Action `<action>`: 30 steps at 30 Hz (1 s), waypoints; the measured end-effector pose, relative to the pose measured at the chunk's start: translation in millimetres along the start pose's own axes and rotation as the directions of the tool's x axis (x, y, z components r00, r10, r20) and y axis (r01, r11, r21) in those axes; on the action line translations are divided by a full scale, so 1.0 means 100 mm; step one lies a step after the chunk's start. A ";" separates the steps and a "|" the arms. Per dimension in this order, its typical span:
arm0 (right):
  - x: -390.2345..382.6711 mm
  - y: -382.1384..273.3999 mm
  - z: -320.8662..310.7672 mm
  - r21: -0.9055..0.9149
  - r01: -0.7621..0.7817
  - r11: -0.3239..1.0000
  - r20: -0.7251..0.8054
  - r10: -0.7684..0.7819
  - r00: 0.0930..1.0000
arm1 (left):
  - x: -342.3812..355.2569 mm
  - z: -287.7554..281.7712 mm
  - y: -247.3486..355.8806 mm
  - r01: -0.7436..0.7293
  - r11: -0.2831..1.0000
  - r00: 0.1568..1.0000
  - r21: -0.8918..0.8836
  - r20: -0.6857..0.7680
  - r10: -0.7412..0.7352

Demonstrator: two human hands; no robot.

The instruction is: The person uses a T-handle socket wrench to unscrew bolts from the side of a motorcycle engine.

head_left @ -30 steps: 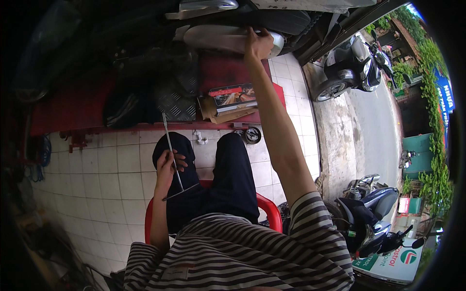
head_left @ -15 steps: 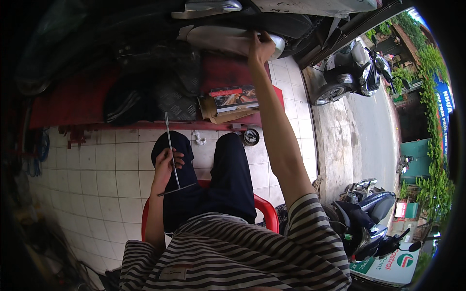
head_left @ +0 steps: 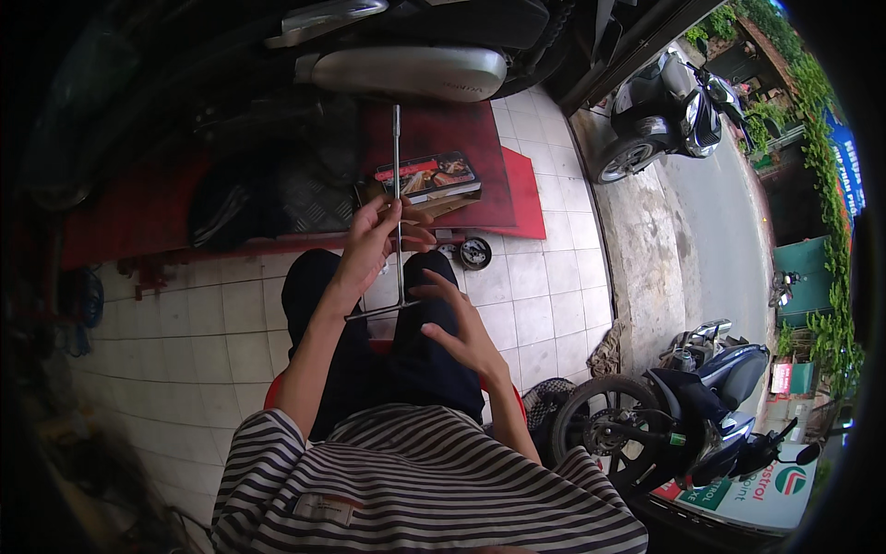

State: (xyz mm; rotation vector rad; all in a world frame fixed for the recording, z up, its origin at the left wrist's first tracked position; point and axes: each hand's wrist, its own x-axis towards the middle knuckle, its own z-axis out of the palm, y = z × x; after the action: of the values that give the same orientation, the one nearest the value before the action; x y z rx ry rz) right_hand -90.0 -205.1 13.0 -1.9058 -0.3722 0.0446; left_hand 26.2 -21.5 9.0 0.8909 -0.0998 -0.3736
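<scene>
A long T-handle socket wrench (head_left: 398, 152) stands out in front of my body, its socket end toward the motorbike and its crossbar near my lap. My left hand (head_left: 374, 240) grips its shaft around the middle, some fingers spread. Close beside the crossbar is my right hand (head_left: 457, 323), fingers apart; I see nothing in it. Beyond the socket tip is a silver oval cover (head_left: 406, 74) on the dark motorbike; whether the tip touches it I cannot tell.
The motorbike is over a red platform (head_left: 443, 125) holding an illustrated box (head_left: 434, 177) on cardboard. A small round black dish (head_left: 475, 253) lies on the tiled floor (head_left: 221, 314). I sit on a red stool (head_left: 273, 394). Parked motorbikes (head_left: 660, 134) (head_left: 614, 429) stand to the right.
My right hand has left the silver cover and come back beside the wrench. My left hand has moved forward and right, carrying the wrench with it.
</scene>
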 end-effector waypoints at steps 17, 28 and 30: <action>0.96 -0.08 -0.24 -0.515 0.228 0.827 -0.350 -0.445 0.824 | 1.11 0.39 0.59 -0.081 0.974 0.997 0.210 0.028 0.077; 1.04 -0.38 -0.50 -0.750 0.067 0.658 -0.533 -0.661 0.528 | 0.98 0.52 0.81 0.084 0.985 0.983 0.151 0.152 -0.107; 0.96 -0.47 -0.39 -0.738 -0.070 0.672 -0.572 -0.567 0.593 | 1.02 0.51 0.81 0.125 0.985 0.971 0.122 0.191 -0.146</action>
State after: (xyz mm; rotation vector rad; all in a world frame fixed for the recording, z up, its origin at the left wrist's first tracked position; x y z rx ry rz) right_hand -1.4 -199.6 84.8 -2.3510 -0.0554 -1.3090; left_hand 131.6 -49.4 96.8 0.9691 -0.2467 -0.5898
